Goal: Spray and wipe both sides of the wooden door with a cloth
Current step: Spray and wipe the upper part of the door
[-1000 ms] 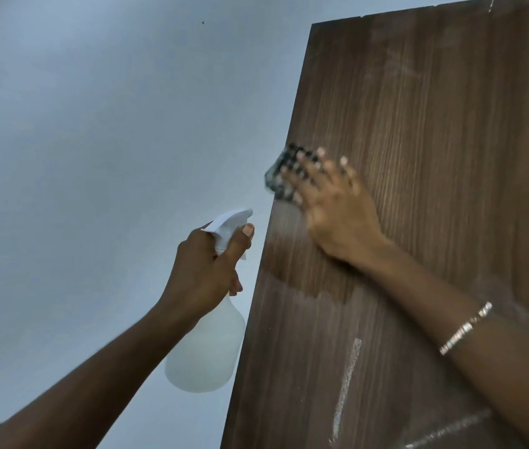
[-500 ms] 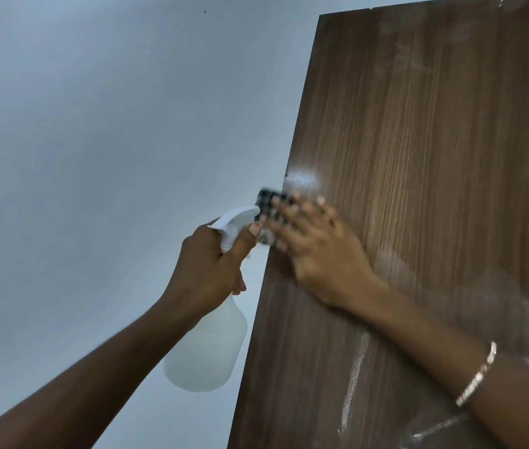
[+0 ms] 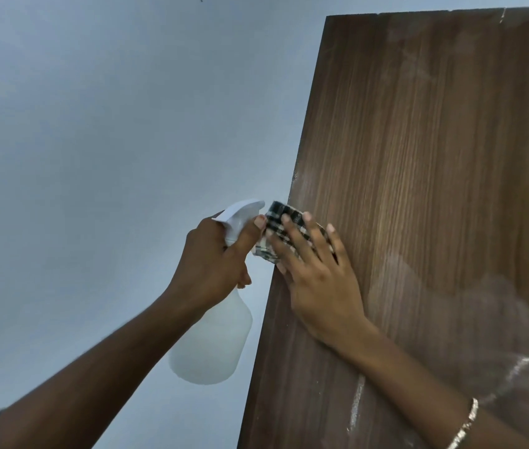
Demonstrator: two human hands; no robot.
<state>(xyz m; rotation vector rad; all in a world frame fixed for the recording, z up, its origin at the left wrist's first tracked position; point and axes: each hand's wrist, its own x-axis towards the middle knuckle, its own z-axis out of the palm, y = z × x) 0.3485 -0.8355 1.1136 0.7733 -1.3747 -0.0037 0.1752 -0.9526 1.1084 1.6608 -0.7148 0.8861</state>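
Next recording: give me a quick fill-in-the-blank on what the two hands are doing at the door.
The left hand grips a white plastic spray bottle by its ____.
The right hand presses a black-and-white checked cloth against the ____ edge of the brown wooden door.
Pale streaks mark the door ____ the right hand.
Missing words: neck; left; below.

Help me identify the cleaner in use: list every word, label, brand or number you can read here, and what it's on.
No readable text in this view.
Spray bottle: plain translucent white, no label showing on the visible side.
Checked cloth: pattern only.
Wooden door: grain and pale streaks only, no sign or number.
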